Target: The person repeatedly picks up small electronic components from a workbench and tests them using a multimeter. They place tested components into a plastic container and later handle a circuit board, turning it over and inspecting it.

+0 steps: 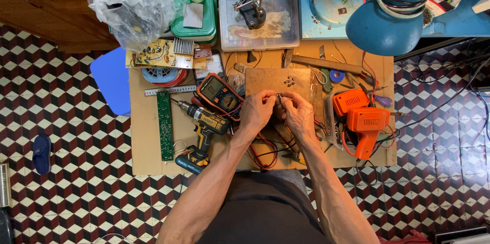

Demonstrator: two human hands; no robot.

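Hands (258,111) and (298,115) are met at frame centre, fingertips pinched together on a small metal part (278,96) above the wooden board (275,79). Work is judged underway; small pieces (290,79) lie untouched on the board.

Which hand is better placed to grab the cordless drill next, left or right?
Left, probably. The left hand sits right beside the cordless drill on that side of the bench. The right hand is farther off, nearer the orange tool. Both hands pinch a small metal part, so one must release first.
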